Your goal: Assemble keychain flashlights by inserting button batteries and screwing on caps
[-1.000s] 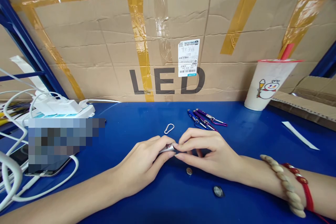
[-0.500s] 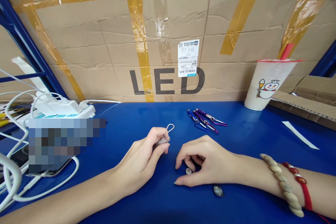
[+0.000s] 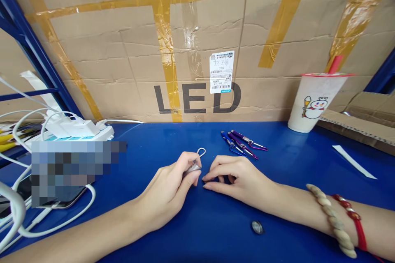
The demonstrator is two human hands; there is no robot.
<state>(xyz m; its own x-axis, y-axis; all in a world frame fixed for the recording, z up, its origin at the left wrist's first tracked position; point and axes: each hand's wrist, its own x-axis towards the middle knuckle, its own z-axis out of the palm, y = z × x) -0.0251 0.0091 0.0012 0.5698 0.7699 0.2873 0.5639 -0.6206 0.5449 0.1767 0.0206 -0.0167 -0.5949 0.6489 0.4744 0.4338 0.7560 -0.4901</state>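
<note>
My left hand point(image 3: 173, 189) is closed around a small silver keychain flashlight point(image 3: 194, 168), mostly covered by the fingers. From its far end a thin wire clip loop point(image 3: 201, 152) sticks out. My right hand point(image 3: 240, 176) is beside it, thumb and fingertips pinched together close to the flashlight's near end. The button cell it was over is hidden from view, apparently inside the pinch. On the table below my right wrist lies a small round black and silver cap point(image 3: 257, 227).
Several blue and purple keychain flashlights point(image 3: 243, 144) lie beyond my hands. A drink cup point(image 3: 314, 102) with a red straw stands at the back right, near a white paper strip point(image 3: 354, 162). White cables and a power strip point(image 3: 106, 133) crowd the left. A large cardboard box point(image 3: 132, 65) stands behind.
My right hand has moved up and left toward the left hand, its fingers closing. The button cell under its fingers no longer shows on the table. My left hand keeps its hold.
</note>
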